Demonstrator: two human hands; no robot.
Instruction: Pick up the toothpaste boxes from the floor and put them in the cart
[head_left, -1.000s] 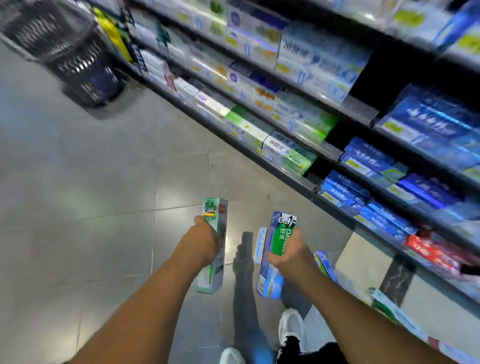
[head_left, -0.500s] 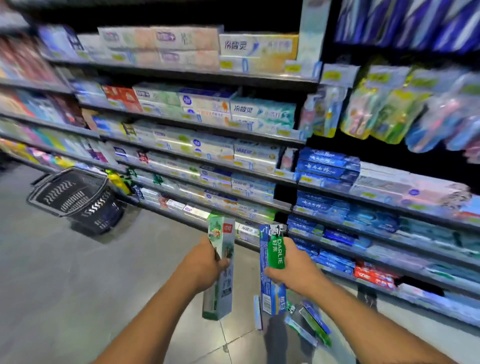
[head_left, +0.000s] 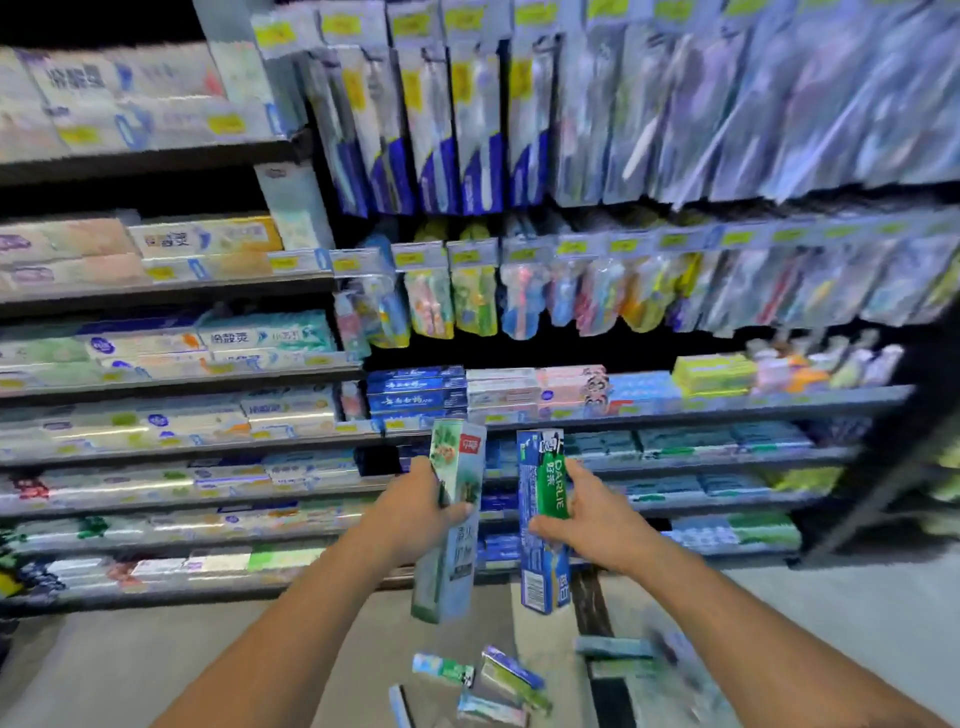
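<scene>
Carrying step in hand: left hand (head_left: 415, 512) clamps the pale-green upright carton (head_left: 451, 519), right hand (head_left: 592, 519) the blue-green Darlie cartons (head_left: 543, 519) at lower centre; the next move presumably calls for locating the cart, out of frame.

The pale green box (head_left: 451, 519) bore a red corner patch; the blue box (head_left: 540, 561) carried a green band.

Store shelves (head_left: 171, 384) carry stacked boxed toothpaste; beside them, hanging toothbrush packs (head_left: 597, 291) — blurred — above the grey floor (head_left: 104, 670).
</scene>
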